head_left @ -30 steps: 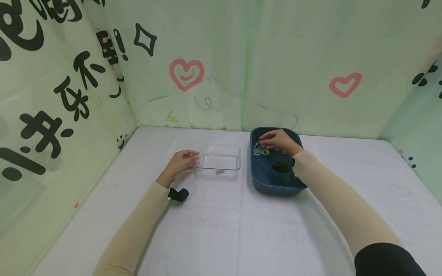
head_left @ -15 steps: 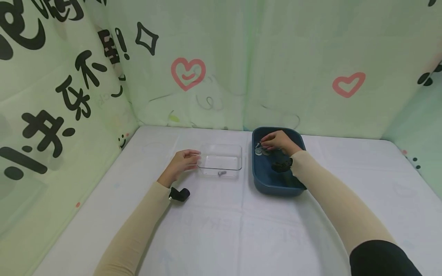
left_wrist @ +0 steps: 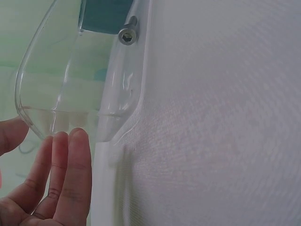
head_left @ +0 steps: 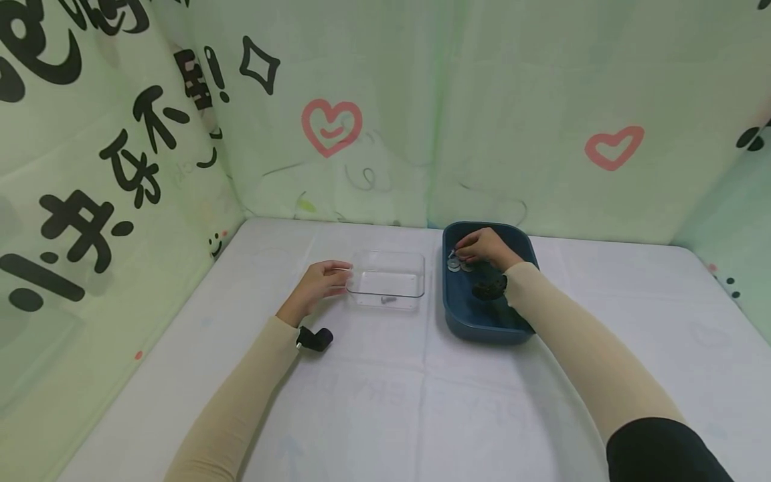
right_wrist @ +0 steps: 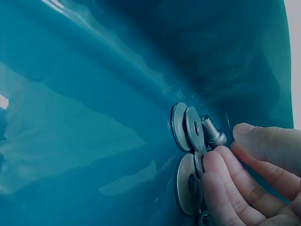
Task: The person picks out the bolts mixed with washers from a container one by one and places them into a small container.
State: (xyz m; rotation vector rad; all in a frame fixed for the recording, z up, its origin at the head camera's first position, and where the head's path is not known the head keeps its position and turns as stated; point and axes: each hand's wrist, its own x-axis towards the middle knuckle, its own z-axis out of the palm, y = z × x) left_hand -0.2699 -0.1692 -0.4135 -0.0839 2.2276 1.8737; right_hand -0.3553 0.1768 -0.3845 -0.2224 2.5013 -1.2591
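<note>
At the left end of a clear plastic box (head_left: 391, 296) my left hand (head_left: 316, 288) touches the wall with nearly straight fingers (left_wrist: 77, 160), its thumb right at the rim. Inside that box lies a socket-head bolt (left_wrist: 128, 34). My right hand (head_left: 488, 249) reaches down into a dark blue plastic tub (head_left: 490, 332). There, its fingertips are close beside a small bolt (right_wrist: 214, 132) and several metal washers (right_wrist: 181, 127); a gap shows between thumb and bolt. The curled fingers partly cover more of the metal pieces below.
A white cloth covers the table (head_left: 361, 415), and pale green curtains (head_left: 482, 100) with drawings hang around it. The tub stands just right of the clear box, near the table's back edge. A black wrist device (head_left: 316, 339) sits under my left wrist.
My right hand has shifted slightly left inside the tub and now covers more of the washers. The left hand stays at the box while the head view has turned a little.
</note>
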